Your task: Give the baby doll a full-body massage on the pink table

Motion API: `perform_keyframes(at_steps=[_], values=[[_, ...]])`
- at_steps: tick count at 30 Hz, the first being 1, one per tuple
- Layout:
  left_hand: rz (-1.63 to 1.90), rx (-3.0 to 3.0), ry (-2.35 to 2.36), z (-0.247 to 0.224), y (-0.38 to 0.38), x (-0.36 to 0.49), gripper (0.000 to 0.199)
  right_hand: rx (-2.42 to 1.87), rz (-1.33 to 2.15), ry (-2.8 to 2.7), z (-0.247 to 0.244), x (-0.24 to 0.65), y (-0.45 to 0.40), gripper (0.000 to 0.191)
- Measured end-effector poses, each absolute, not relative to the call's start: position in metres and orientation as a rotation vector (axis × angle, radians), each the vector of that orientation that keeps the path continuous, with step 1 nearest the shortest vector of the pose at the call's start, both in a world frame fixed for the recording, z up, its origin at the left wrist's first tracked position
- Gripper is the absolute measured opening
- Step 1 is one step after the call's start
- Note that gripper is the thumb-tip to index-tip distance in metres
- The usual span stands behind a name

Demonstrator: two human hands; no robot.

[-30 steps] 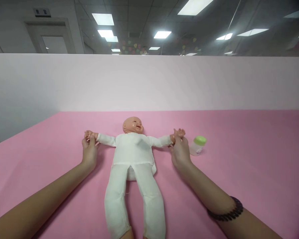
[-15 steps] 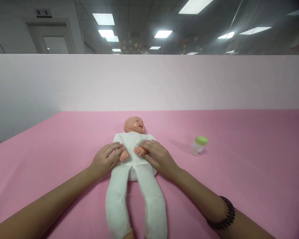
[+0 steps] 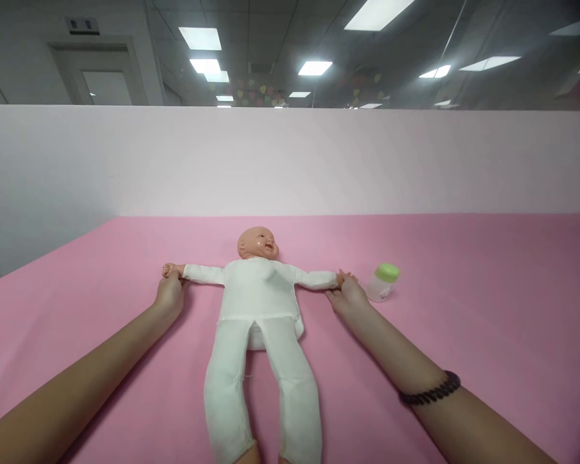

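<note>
A baby doll (image 3: pixel 260 290) with a white cloth body lies on its back, its head turned to the right and its legs toward me. Both its arms are stretched out sideways. My left hand (image 3: pixel 170 295) is closed on the doll's wrist at the left, with the doll's small fist showing above my fingers. At the right, my right hand (image 3: pixel 348 298) grips the doll's other arm near its hand; my fingertips are partly hidden there. Close beside my right hand stands a small baby bottle (image 3: pixel 383 283) with a green cap.
Pink cloth (image 3: pixel 464 335) covers the table. A white partition (image 3: pixel 319 161) rises along the far edge and the left side. A black coiled band (image 3: pixel 431 390) circles my right forearm. Beyond the partition are a door and ceiling lights.
Both my hands have moved outward, drawing the doll's arms from its chest out to the sides. My right hand is now close to the bottle, which stays in place.
</note>
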State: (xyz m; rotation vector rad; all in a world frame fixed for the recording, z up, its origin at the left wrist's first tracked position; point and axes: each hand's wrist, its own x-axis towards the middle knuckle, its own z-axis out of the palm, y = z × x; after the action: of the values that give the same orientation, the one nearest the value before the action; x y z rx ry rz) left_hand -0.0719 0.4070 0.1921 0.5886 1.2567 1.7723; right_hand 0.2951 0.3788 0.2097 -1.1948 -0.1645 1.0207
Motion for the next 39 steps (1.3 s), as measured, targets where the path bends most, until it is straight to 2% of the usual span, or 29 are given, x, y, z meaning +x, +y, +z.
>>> perform_keyframes(at_steps=[3, 9, 27, 39], values=[[1.748, 0.559, 1.292, 0.189, 0.412, -0.076, 0.019, -1.153, 1.046, -0.121, 0.203, 0.301, 0.383, 0.012], [1.758, 0.563, 1.301, 0.187, 0.411, -0.074, 0.02, -1.117, 1.049, -0.111, 0.199, 0.304, 0.385, 0.01], [1.796, 0.575, 1.276, 0.18, 0.417, -0.079, 0.012, -1.116, 1.021, -0.077, 0.204, 0.301, 0.385, 0.013], [1.817, 0.608, 1.199, 0.188, 0.409, -0.076, 0.018, -1.103, 1.01, -0.062, 0.207, 0.302, 0.383, 0.015]])
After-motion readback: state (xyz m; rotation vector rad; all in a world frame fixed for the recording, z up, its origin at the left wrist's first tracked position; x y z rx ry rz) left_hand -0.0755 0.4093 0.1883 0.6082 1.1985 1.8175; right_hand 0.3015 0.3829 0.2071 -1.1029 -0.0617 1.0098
